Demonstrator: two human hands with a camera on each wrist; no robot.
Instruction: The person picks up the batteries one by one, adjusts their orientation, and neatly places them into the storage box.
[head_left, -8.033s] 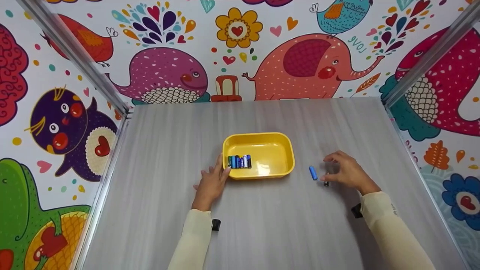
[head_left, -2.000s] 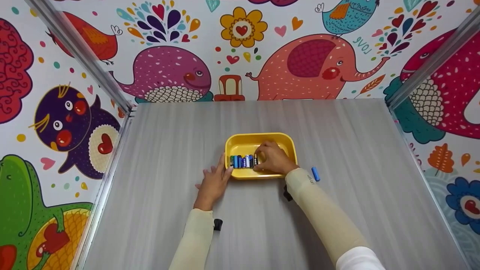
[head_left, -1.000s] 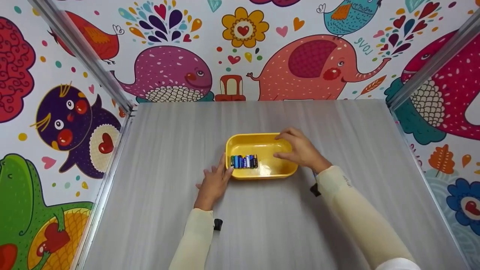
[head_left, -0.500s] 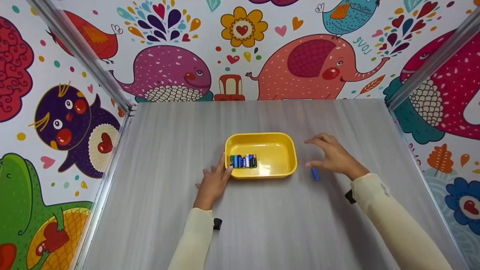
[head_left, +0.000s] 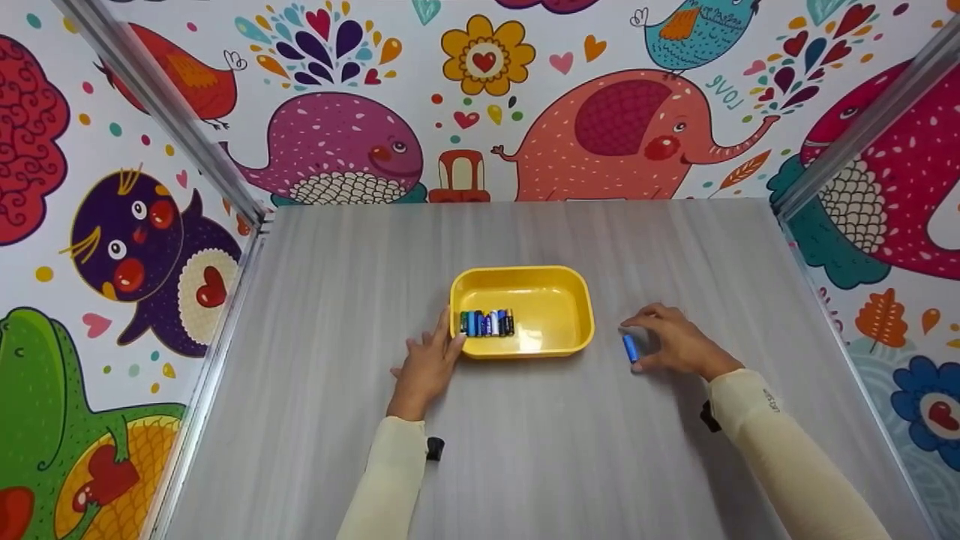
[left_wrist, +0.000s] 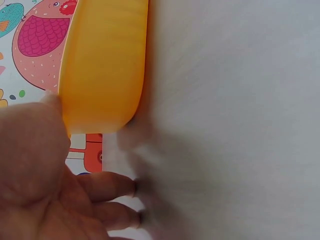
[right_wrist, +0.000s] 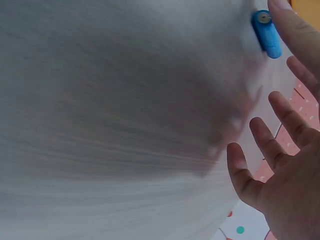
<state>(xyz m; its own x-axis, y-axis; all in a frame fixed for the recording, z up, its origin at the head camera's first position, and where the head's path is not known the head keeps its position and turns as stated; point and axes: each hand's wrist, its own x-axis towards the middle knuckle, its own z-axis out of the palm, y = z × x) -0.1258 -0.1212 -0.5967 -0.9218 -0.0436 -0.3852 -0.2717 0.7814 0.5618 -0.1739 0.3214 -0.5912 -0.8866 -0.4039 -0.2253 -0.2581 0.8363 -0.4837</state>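
A yellow tray (head_left: 555,347) stands mid-table with a row of several batteries (head_left: 487,323) side by side at its left end, in blue, white, green and black. My left hand (head_left: 424,375) rests against the tray's near left corner, index finger along its left wall and thumb at the front rim; its other fingers are spread beside the tray. Right of the tray, a single blue battery (head_left: 630,349) lies on the table. My right hand (head_left: 679,341) is over it, thumb and index finger apart around its two ends. The right wrist view shows the battery's metal end (right_wrist: 264,18) near the thumb.
The grey wood-grain table (head_left: 525,450) meets printed cartoon walls (head_left: 337,150) at the back and sides. Metal posts (head_left: 172,127) stand at the two back corners. A small black clip (head_left: 435,448) sits at the left sleeve, inner side.
My right hand set a dark battery at the row's right end, let go and moved back right to the blue battery, lowering its fingers around it. The left hand stays at the tray.
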